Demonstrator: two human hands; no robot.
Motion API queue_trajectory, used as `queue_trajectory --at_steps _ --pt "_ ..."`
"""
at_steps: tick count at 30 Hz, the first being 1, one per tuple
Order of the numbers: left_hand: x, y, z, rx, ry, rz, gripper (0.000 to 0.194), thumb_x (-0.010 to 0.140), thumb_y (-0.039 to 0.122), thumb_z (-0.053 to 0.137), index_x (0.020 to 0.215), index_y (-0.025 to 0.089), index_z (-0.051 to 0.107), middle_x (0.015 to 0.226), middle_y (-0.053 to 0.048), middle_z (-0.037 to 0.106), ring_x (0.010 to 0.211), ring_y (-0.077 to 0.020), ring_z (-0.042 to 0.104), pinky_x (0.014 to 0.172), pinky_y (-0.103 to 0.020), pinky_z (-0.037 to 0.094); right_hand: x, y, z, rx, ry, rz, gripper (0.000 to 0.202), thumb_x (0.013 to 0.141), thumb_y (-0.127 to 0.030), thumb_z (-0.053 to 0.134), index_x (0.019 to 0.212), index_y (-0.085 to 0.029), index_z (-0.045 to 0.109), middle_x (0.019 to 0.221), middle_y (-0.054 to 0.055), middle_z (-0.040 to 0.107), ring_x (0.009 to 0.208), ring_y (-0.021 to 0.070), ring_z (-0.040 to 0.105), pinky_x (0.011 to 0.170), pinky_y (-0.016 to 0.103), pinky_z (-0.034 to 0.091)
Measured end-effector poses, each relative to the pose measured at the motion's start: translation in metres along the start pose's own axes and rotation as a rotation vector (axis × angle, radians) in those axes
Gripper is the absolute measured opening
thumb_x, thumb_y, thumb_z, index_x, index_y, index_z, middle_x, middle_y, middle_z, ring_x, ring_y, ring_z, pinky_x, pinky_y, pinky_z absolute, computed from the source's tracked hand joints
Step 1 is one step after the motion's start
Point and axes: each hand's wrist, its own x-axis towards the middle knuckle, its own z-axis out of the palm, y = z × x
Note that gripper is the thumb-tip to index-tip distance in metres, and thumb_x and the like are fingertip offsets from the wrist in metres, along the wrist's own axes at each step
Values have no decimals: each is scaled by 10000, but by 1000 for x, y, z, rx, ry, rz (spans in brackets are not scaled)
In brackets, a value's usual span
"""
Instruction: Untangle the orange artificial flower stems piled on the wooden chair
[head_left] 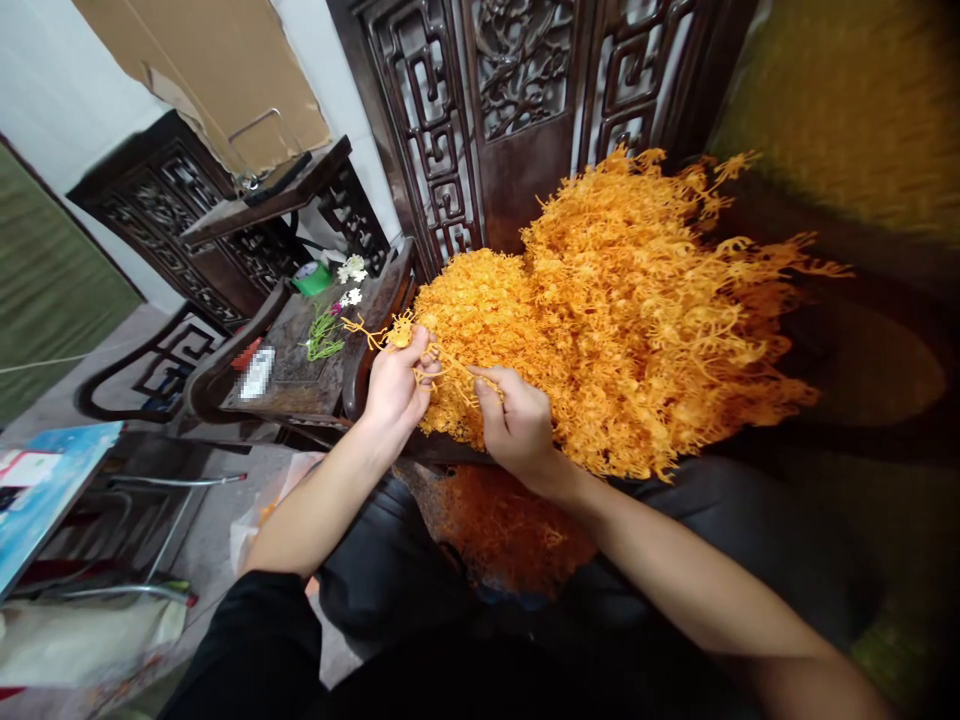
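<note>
Between my two hands is an orange branching plastic sprig [401, 330], like an artificial flower stem. My left hand [400, 385] pinches it near its branched head, which points to the left. Thumb and fingertips of my right hand [517, 418] are closed on the thin stem end. Right behind both hands rises a large heap of the same orange sprigs [622, 320], a lower mound on the left and a taller one on the right. Below my hands, between the knees, more orange pieces [517, 525] lie in shadow.
Left of the heap, a dark wooden side table [300, 360] bears green tape [312, 278], green sprigs [324, 333] and small white flowers [351, 268]. A carved wooden backrest [517, 130] stands behind. Farther left are a wooden chair arm [135, 375] and a blue-topped folding table [64, 490].
</note>
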Motion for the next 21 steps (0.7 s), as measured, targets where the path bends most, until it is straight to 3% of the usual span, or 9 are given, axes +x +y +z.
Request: queue_trajectory --at_steps 3,6,9,11,13,17,19,21 --pt "5 -1 0 3 15 37 202 839 103 777 793 123 581 731 24 571 486 4 428 428 -109 324 4 -2 3 15 18 16 306 1013 -262 481 1138 -165 742 1045 141 778 915 246 737 846 402 565" --pt "15 4 0 6 27 80 193 838 105 778 799 131 591 727 24 586 481 1 424 412 -119 300 9 -4 4 4 15 89 316 1025 -313 489 1139 -175 750 907 108 760 767 221 695 773 387 545" --pt "35 23 -3 -37 89 158 155 895 57 687 797 142 601 681 33 564 470 -8 415 408 -131 292 12 -4 2 44 44 236 317 1041 -391 487 1018 -198 737 682 34 626 609 177 561 646 349 479" --pt "50 39 -8 -97 157 267 199 930 38 629 773 151 583 625 55 503 452 -8 391 410 -128 291 13 -2 0 112 57 321 325 1040 -426 497 898 -208 692 632 7 541 582 155 496 603 324 429" --pt "59 49 -12 -113 177 353 222 925 81 673 750 155 559 617 66 482 449 -2 379 406 -124 277 16 1 -2 249 -13 405 327 1031 -449 518 850 -210 647 642 -2 522 569 136 470 570 302 400" --pt "55 38 -15 82 -35 254 240 782 226 861 847 153 642 749 19 641 500 -9 470 405 -130 277 30 8 -4 470 -125 561 352 996 -536 557 1039 -210 681 633 -32 473 498 115 424 472 266 327" --pt "47 25 -15 227 -152 187 327 699 275 921 887 149 686 780 -7 681 512 -27 507 412 -141 304 41 11 -12 358 -216 513 411 964 -567 597 1121 -208 723 615 -28 477 528 134 469 495 271 359" --pt "41 14 -17 352 -210 177 357 666 310 940 888 150 712 785 -21 697 520 -41 524 422 -158 336 50 14 -25 207 -394 426 421 915 -563 671 1120 -209 773 626 -5 536 600 162 527 570 299 425"
